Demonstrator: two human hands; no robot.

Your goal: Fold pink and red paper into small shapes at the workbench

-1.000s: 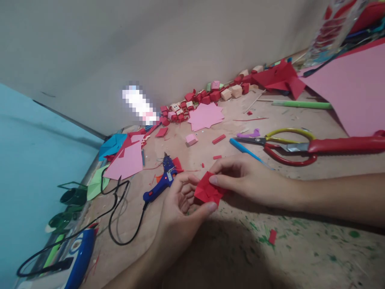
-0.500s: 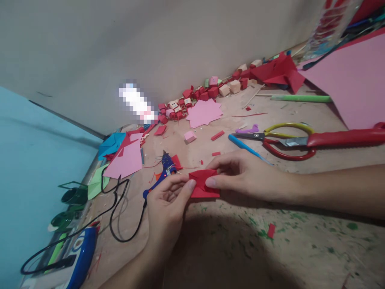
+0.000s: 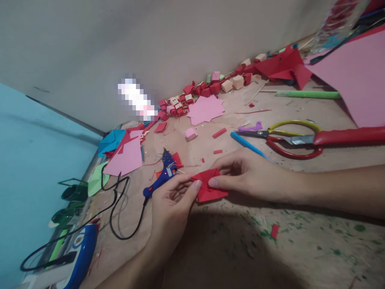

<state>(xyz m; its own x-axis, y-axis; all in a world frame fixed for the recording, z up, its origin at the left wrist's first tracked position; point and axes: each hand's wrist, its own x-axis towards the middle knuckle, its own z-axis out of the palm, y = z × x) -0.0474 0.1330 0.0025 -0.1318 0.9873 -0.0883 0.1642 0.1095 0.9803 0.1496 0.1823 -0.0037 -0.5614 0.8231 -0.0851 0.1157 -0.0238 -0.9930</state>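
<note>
A small square of folded red paper [image 3: 213, 194] is held between my two hands, just above the table. My left hand [image 3: 176, 200] pinches its left edge, thumb on top and fingers beneath. From the other side, my right hand [image 3: 245, 172] grips the upper right part, its thumb lying on the face of the paper. Crease lines run across the red square. Left of it lies a blue glue gun [image 3: 164, 176] with a small red light. Beyond my right hand are a blue pen [image 3: 246, 142] and scissors [image 3: 279, 136] with yellow and red handles.
Small red, pink and cream paper cubes [image 3: 215, 86] line the wall. Pink paper sheets [image 3: 206, 109] lie before them. The glue gun's black cord [image 3: 111, 222] loops at left toward a blue and white power strip [image 3: 82, 257]. A red-handled cutter [image 3: 349, 135] and green pen [image 3: 306, 94] lie right.
The red paper's lower part now shows more, and the square has tilted slightly. Both hands keep their hold. The whole view has shifted a little.
</note>
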